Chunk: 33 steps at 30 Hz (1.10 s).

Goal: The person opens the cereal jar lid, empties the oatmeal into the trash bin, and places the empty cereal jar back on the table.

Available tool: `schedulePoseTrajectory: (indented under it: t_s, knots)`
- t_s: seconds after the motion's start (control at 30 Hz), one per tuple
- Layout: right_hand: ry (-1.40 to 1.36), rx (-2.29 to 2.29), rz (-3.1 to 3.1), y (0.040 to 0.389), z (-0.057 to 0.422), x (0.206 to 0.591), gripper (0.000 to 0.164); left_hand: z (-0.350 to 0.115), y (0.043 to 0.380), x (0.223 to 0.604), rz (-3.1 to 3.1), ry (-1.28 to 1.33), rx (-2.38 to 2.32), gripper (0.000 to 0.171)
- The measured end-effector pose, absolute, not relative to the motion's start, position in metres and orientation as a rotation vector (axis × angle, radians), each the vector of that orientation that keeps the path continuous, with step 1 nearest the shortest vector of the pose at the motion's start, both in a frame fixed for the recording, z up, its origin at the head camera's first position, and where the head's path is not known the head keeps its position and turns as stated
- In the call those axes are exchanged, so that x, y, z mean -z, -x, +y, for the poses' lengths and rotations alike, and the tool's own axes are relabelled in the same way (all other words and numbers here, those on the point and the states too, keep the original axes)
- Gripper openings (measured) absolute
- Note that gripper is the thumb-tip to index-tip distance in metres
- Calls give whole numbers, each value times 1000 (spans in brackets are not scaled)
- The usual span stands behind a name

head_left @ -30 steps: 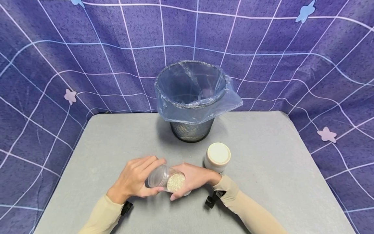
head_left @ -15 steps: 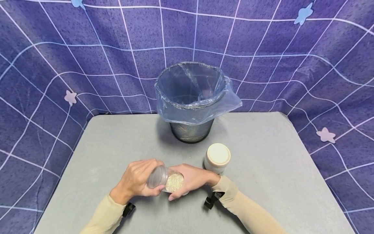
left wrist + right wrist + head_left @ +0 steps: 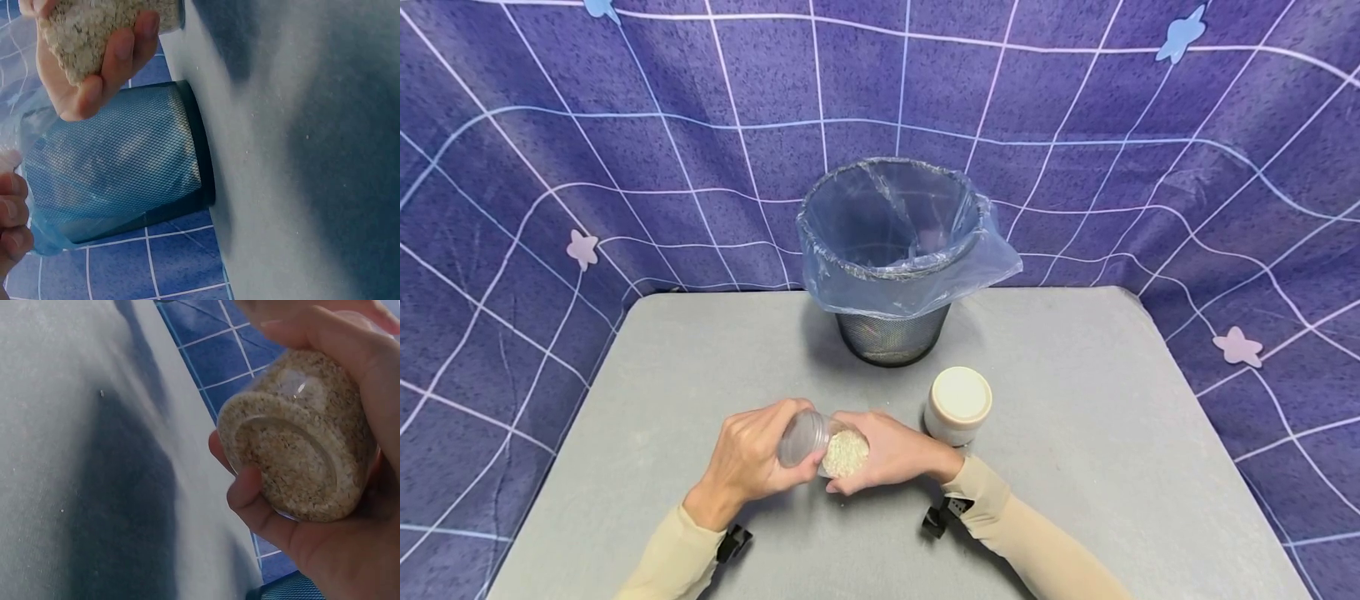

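My right hand (image 3: 883,450) grips a clear jar (image 3: 294,440) filled with pale, flaky grains (image 3: 846,454). The right wrist view shows the jar tilted, its round base facing that camera and fingers wrapped around its side. My left hand (image 3: 752,454) grips a clear, empty-looking plastic container (image 3: 801,439) with a threaded neck, thumb on the near side and fingers over the far side. The container and the jar overlap mouth to mouth in the head view, above the table. Only the left hand's fingertips (image 3: 12,215) show in the left wrist view.
A jar with a cream-white lid (image 3: 961,393) stands on the grey table (image 3: 1075,417), just behind my right wrist. Farther back is a black mesh bin (image 3: 891,333) lined with a translucent blue bag (image 3: 895,292). A purple gridded curtain (image 3: 700,167) encloses the back and sides.
My right hand has shifted slightly left and away from me, tipping its jar so more of the grains face up. My left hand has turned slightly with its container. The lidded jar and bin stay put.
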State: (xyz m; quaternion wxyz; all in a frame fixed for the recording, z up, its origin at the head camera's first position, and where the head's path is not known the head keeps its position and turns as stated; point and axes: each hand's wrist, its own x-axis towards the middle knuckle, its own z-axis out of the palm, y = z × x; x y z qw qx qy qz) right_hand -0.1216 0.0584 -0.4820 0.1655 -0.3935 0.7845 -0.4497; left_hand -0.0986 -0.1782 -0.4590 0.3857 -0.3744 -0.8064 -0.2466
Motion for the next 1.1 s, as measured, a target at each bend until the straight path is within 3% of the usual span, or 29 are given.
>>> schedulePoseTrajectory:
  t_s: [1.1]
  knots:
    - [1133,1381,2640,111,46,488,54,-169,86,456,-2188,575,573,54]
